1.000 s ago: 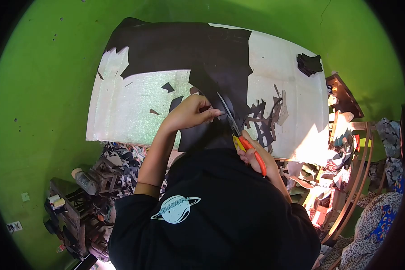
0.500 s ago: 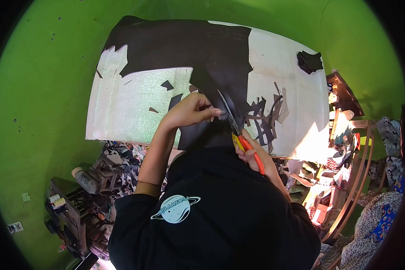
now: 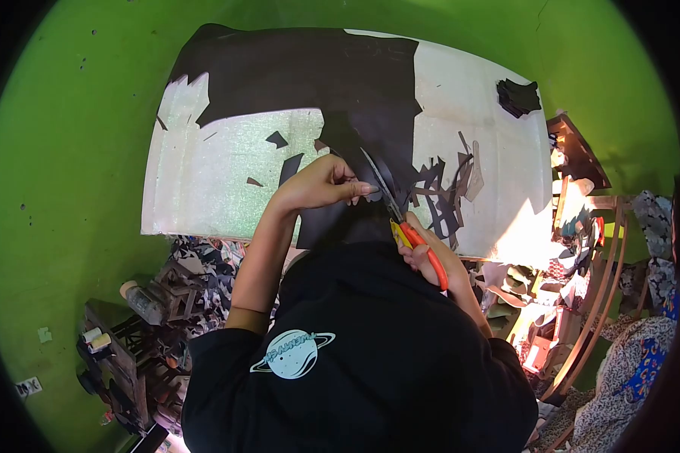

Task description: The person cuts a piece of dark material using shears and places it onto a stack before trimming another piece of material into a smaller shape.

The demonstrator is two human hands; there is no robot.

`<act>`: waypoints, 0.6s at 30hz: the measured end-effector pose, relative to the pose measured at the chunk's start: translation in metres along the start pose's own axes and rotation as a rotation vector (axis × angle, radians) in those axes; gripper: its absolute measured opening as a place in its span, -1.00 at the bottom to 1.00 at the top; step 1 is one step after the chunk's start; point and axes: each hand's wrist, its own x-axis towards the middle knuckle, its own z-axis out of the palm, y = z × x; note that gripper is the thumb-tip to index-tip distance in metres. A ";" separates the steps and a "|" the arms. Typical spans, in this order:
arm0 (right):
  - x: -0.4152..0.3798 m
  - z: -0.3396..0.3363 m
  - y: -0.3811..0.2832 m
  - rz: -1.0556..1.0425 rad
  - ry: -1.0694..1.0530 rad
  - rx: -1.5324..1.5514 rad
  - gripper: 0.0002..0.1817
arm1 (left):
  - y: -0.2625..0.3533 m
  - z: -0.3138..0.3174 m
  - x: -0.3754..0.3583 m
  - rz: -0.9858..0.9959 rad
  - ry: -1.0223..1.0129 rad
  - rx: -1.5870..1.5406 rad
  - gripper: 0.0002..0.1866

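A large dark brown sheet (image 3: 279, 68), perhaps leather or a similar material, spreads over the table and runs down to my body. My right hand (image 3: 440, 260) is wrapped round the orange and yellow handles of a pair of scissors (image 3: 389, 198). Their metal blades point away from me, over the near part of the sheet. Close to the left of the blades, my left hand (image 3: 329, 183) pinches a bit of the dark material between thumb and fingers. How far the blades bite into it is hard to see.
Dark offcuts (image 3: 444, 196) lie right of the scissors on the white tabletop (image 3: 491, 166). A stack of dark cut pieces (image 3: 517, 97) sits at the far right. Smaller scraps (image 3: 277, 139) are on the left. Below the table edge are a wooden stool (image 3: 180, 291) and piled scraps.
The view has shifted slightly. Both hands stay nearly in place, the left still pinching the material and the right still holding the scissors.
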 end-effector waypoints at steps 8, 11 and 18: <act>0.000 -0.001 -0.001 -0.204 -0.005 -0.126 -0.30 | 0.013 0.005 -0.004 -0.078 -0.022 0.022 -0.67; -0.003 -0.002 -0.006 -0.193 -0.028 -0.134 -0.27 | 0.015 0.006 -0.007 -0.058 0.017 0.023 -0.67; 0.000 -0.002 -0.004 -0.184 -0.025 -0.103 -0.24 | 0.024 0.002 -0.006 -0.037 0.023 0.110 -0.67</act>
